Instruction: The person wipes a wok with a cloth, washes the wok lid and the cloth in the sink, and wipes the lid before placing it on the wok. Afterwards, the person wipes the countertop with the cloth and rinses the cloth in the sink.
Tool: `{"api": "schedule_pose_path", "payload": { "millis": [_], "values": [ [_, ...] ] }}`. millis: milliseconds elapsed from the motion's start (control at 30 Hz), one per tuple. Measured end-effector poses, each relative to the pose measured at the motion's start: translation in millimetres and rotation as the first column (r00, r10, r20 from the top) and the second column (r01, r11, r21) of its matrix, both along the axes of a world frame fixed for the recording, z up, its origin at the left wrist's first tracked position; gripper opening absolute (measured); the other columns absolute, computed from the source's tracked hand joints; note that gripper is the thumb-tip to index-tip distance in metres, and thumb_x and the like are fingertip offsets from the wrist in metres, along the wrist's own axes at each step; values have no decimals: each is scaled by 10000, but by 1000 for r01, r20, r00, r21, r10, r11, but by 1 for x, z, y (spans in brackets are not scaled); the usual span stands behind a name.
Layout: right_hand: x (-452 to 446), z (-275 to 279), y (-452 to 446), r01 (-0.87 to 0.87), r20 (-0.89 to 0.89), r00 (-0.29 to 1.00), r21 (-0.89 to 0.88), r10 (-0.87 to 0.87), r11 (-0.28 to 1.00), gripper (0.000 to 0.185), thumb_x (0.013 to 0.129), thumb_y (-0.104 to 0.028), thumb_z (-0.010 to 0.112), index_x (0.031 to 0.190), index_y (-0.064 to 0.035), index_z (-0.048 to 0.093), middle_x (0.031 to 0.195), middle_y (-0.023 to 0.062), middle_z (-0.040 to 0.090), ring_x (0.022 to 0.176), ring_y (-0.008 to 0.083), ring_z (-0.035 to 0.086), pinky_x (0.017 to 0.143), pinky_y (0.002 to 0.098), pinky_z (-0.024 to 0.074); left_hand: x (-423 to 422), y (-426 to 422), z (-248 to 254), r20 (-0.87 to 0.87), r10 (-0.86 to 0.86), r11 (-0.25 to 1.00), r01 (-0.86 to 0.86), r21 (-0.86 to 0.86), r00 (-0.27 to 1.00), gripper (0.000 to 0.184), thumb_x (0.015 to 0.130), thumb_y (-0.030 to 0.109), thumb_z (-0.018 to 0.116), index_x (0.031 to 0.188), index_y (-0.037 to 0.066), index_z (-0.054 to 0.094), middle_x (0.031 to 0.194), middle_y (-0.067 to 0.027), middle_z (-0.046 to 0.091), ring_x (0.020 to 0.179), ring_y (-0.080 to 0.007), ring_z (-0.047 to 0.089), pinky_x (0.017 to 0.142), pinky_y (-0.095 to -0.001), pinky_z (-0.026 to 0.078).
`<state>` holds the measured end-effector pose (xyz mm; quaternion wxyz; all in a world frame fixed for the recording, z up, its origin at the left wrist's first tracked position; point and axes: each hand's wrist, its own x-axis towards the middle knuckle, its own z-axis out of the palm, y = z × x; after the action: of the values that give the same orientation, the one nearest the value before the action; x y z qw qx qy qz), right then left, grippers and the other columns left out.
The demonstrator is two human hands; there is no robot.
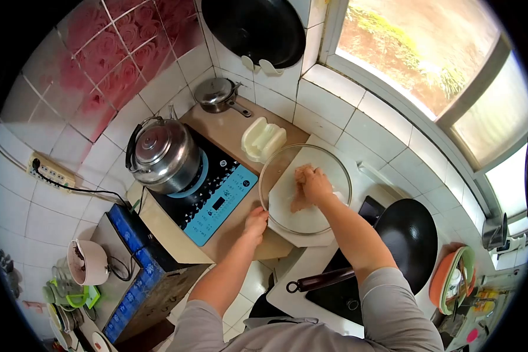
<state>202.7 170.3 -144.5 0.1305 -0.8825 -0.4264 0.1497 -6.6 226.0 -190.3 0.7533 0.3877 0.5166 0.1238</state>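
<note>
A round glass lid or shallow bowl (270, 220) with a clear rim sits on a white board (287, 237) at the counter's corner. My left hand (256, 223) has its fingers closed on the left side of that rim. Inside the rim, my right hand (315, 185) is closed on a pinkish-brown piece of food, perhaps meat (300, 201), whose lower end hangs below the fingers. Part of the piece is hidden under my right hand.
A steel kettle (164, 155) stands on a blue-black induction cooker (220, 202) to the left. Behind are a small lidded pot (215, 94) and a cream plastic holder (263, 138). A black wok (408, 243) lies right, its handle (325, 279) pointing left.
</note>
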Motion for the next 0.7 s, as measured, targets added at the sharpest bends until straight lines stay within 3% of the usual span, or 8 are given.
{"api": "schedule_pose_path", "payload": {
  "millis": [67, 167, 267, 367, 467, 567, 667, 700],
  "values": [
    [14, -2, 2, -61, -78, 995, 19, 62, 998, 378, 786, -166, 572, 1160, -130, 528, 1075, 178, 514, 1011, 364, 532, 863, 438, 458, 1, 2, -21, -41, -38, 996, 41, 76, 998, 496, 895, 153, 534, 1348, 20, 380, 1211, -77, 523, 1042, -178, 494, 887, -294, 399],
    [23, 9, -2, -108, -98, 989, 33, 111, 994, 393, 766, -135, 576, 1156, -137, 533, 1073, 170, 515, 984, 359, 547, 853, 427, 460, -1, -3, -10, 60, 45, 995, -50, 88, 997, 472, 896, 164, 542, 1326, 29, 404, 1224, -71, 523, 1068, -199, 492, 910, -314, 387],
    [28, 42, -11, -56, -209, 974, 157, 89, 986, 400, 754, -102, 564, 1152, -141, 546, 1084, 179, 518, 999, 376, 535, 858, 422, 454, -8, -7, 29, 251, 190, 981, -193, -13, 949, 407, 918, 232, 518, 1271, 42, 446, 1212, -82, 527, 1087, -226, 487, 921, -347, 382],
    [35, 71, -26, -8, -218, 972, 337, 86, 942, 355, 780, -101, 560, 1134, -91, 553, 1023, 145, 559, 948, 315, 570, 846, 384, 460, -21, -7, 64, 389, 176, 982, -134, -133, 904, 373, 946, 310, 460, 1215, 53, 473, 1176, -95, 535, 1084, -239, 489, 927, -367, 381],
    [29, 119, -46, 214, -503, 851, 592, 149, 777, 288, 825, -94, 532, 1103, -20, 550, 966, 91, 592, 873, 216, 581, 811, 330, 467, -27, -21, 90, 329, 47, 975, 28, -219, 943, 389, 961, 351, 406, 1196, 49, 475, 1148, -103, 543, 1074, -249, 501, 925, -388, 389],
    [40, 134, -68, 356, -537, 824, 739, 181, 572, 259, 865, -98, 531, 1099, 10, 539, 933, 48, 599, 821, 138, 560, 771, 280, 469, -24, -40, 128, 452, -61, 948, 194, -253, 890, 400, 960, 363, 402, 1165, 33, 496, 1168, -126, 546, 1095, -284, 510, 922, -421, 405],
    [40, 165, -104, 574, -661, 623, 750, 418, 328, 283, 864, -105, 571, 1130, -20, 528, 935, 49, 598, 827, 122, 567, 741, 260, 481, -14, -73, 168, 508, -111, 931, 269, -248, 854, 427, 955, 387, 403, 1155, 23, 504, 1192, -145, 536, 1132, -307, 494, 952, -451, 395],
    [34, 176, -118, 620, -634, 585, 751, 506, 225, 336, 873, -198, 598, 1157, -43, 508, 895, 39, 580, 782, 100, 553, 666, 241, 486, -10, -87, 178, 512, -116, 929, 275, -246, 851, 438, 953, 397, 404, 1152, 20, 505, 1201, -151, 532, 1145, -313, 487, 964, -460, 391]
  ]
}}
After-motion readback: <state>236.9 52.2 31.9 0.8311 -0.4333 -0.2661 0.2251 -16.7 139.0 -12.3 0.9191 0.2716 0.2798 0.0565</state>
